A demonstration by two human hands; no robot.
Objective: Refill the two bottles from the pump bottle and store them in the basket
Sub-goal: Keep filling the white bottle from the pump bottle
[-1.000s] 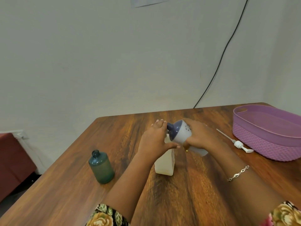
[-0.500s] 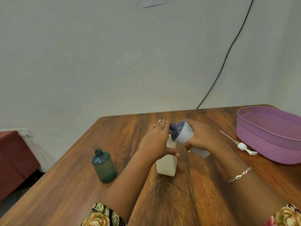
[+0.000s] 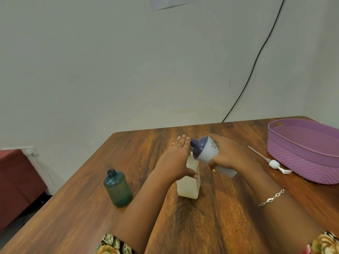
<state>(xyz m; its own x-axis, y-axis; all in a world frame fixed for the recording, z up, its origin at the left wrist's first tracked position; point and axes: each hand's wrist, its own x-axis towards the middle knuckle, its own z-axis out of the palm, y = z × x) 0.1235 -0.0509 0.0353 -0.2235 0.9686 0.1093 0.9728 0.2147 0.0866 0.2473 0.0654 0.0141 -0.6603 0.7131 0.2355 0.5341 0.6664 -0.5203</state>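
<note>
- Where the wooden table (image 3: 220, 226) ends at the far left, a dark red unit (image 3: 16, 180) stands on the floor.
- Left of the forearms, the green bottle (image 3: 117, 187) stands upright and uncapped on the table, apart from both hands.
- At mid-table, the left hand (image 3: 177, 160) holds the upper part of the upright pale square bottle (image 3: 189, 187), with its fingers straight and pressed together behind the bottle and its thumb across the near face.
- Just right of it, the right hand (image 3: 229, 156) has its fingers curled round the white bottle with a dark blue top (image 3: 205, 151). The bottle is tilted, with its neck toward the left fingertips.
- Farther right, the pump (image 3: 273, 164) lies on the table with its tube, just beside the basket.
- At the table's right edge sits the purple basket (image 3: 302, 162).
</note>
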